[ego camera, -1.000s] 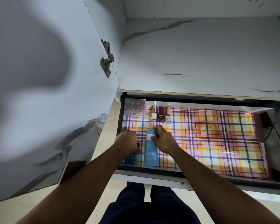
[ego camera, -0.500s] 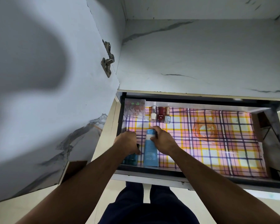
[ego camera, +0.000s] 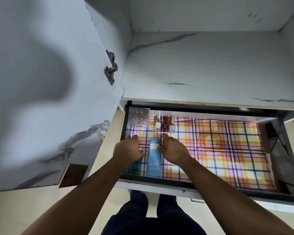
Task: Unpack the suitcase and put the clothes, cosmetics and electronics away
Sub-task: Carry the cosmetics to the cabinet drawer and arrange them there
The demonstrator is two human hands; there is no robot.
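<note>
Both hands reach into the open drawer, one on each side of a light blue tube that lies flat on the plaid liner near the front left corner, cap end pointing away from the person. The right hand pinches the tube's pale band with thumb and curled fingers. The left hand hangs loosely spread over a teal bottle; contact with it cannot be told. A second ago that hand was closed round the bottle's top, and has since lifted and opened. Farther back stand three nail polish bottles beside a clear plastic box.
</note>
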